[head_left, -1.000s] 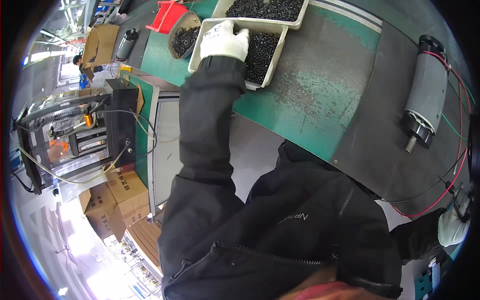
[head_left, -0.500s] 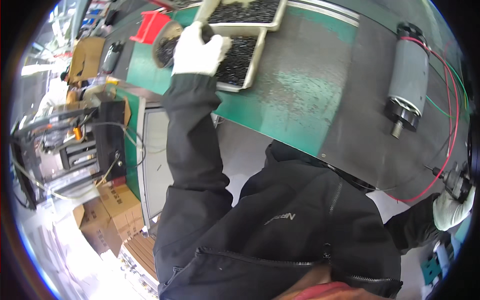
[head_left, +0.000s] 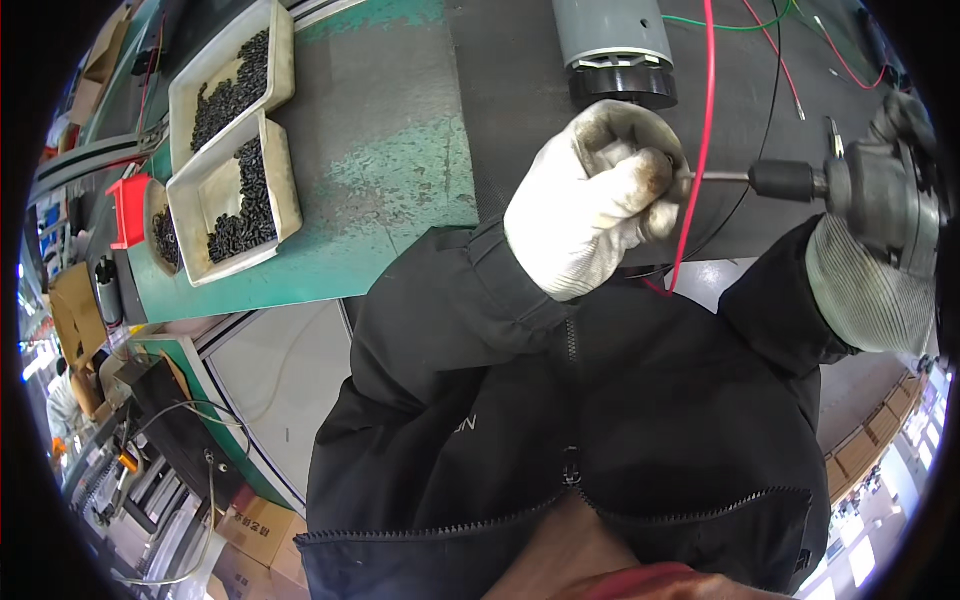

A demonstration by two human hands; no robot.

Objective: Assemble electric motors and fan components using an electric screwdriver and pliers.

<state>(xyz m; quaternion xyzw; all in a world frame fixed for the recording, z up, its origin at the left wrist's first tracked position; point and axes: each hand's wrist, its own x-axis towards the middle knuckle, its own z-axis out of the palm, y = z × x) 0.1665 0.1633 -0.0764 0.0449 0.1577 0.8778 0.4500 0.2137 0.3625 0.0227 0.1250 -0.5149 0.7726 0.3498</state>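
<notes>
Left hand (head_left: 600,200) back from tray (head_left: 235,205), driver tip (head_left: 715,177) in grip.

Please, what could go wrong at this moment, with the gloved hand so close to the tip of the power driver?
1. The left hand pinches something small right at the bit of the power driver held by the right hand; a slip could jab the glove.
2. The red wire hangs across the bit and could catch if it spins.
3. The grey cylindrical motor lies loose on the dark mat and might roll.
</notes>
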